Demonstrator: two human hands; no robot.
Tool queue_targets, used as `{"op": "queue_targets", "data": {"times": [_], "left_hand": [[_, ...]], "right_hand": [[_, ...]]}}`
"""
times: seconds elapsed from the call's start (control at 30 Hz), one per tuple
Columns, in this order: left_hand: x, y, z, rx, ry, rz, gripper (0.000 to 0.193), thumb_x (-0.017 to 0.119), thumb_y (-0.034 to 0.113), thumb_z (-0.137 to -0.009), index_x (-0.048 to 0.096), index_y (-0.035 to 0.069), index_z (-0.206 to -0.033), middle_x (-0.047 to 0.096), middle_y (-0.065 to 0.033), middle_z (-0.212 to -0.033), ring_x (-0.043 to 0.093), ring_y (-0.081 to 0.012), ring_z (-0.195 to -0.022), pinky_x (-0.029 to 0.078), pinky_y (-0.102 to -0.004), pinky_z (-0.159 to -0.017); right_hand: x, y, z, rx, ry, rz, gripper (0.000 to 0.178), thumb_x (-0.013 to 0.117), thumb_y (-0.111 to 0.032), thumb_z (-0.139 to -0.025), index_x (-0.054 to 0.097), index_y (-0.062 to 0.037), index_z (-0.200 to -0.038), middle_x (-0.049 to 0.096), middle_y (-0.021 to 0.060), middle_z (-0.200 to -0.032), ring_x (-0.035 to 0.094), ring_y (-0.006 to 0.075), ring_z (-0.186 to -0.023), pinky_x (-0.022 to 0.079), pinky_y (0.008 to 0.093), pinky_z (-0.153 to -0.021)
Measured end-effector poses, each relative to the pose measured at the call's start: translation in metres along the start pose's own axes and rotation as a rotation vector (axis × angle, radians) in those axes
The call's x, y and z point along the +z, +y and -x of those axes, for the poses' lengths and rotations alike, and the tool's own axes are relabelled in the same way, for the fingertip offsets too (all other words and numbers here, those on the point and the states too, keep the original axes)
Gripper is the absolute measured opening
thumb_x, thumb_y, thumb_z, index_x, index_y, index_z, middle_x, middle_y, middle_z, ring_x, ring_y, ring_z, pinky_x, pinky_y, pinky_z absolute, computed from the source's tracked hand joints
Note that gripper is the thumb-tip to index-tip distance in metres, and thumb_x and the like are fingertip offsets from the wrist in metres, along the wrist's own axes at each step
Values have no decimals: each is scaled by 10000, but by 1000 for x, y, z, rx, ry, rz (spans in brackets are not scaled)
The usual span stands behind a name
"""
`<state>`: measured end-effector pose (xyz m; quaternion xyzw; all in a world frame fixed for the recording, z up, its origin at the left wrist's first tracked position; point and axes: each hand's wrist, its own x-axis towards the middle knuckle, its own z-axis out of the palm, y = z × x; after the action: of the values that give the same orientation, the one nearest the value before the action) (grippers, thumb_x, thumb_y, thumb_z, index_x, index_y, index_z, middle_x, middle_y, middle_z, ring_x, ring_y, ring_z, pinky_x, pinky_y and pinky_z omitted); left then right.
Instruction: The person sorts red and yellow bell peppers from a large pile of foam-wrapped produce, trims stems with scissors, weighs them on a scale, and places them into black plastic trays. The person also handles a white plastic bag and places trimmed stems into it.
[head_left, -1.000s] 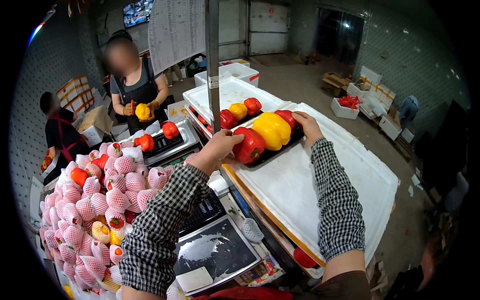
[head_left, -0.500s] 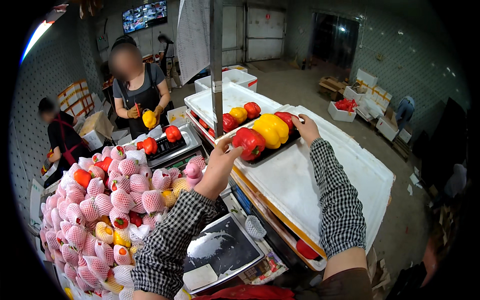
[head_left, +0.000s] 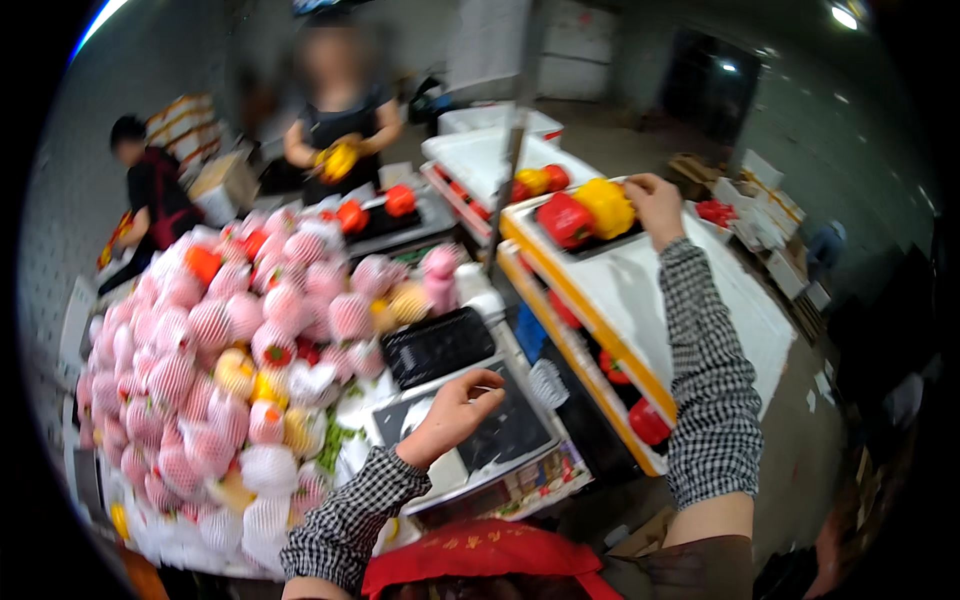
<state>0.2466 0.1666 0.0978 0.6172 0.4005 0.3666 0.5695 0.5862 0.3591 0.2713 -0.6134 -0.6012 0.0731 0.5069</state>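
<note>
My right hand (head_left: 657,208) is at the right end of a black tray (head_left: 598,245) on a white foam box lid. Its bent fingers meet beside a yellow bell pepper (head_left: 606,207); what they grip is hidden. A red bell pepper (head_left: 565,220) sits in the tray's left part. My left hand (head_left: 452,418) hovers over a flat black-topped device (head_left: 505,425), fingers slightly apart and nothing in them. Beyond it lies a black empty-looking tray (head_left: 438,347). Motion blurs the picture somewhat.
Peppers in pink and white foam nets (head_left: 215,370) are heaped at the left. A pink bottle (head_left: 440,278) stands near a metal post (head_left: 512,150). Stacked foam boxes (head_left: 690,340) fill the right. Across the table a co-worker (head_left: 345,120) holds a yellow pepper; another person (head_left: 155,195) stands left.
My left hand has left the pepper tray and moved down and toward me. The right hand stays at the tray's end. The whole view has shifted, and the black tray by the device is uncovered.
</note>
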Motion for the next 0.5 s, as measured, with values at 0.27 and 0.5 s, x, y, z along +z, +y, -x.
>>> {"op": "queue_targets", "data": {"times": [0.27, 0.5], "left_hand": [[-46, -54, 140, -209, 145, 229, 287, 588, 169, -1006, 610, -65, -1172, 691, -115, -1033, 678, -159, -970, 558, -290, -884], [-86, -114, 224, -178, 602, 86, 246, 634, 161, -960, 651, -54, -1078, 718, -111, -927, 689, -147, -797, 543, -286, -747]], "right_hand": [[103, -81, 176, -21, -547, -348, 200, 627, -159, -964, 718, 19, -971, 674, 17, -768, 598, 78, -684, 460, 224, -633], [239, -91, 302, -3, -984, -381, 205, 650, -152, -916, 731, 19, -994, 729, 80, -791, 673, 125, -682, 527, 280, -638]]}}
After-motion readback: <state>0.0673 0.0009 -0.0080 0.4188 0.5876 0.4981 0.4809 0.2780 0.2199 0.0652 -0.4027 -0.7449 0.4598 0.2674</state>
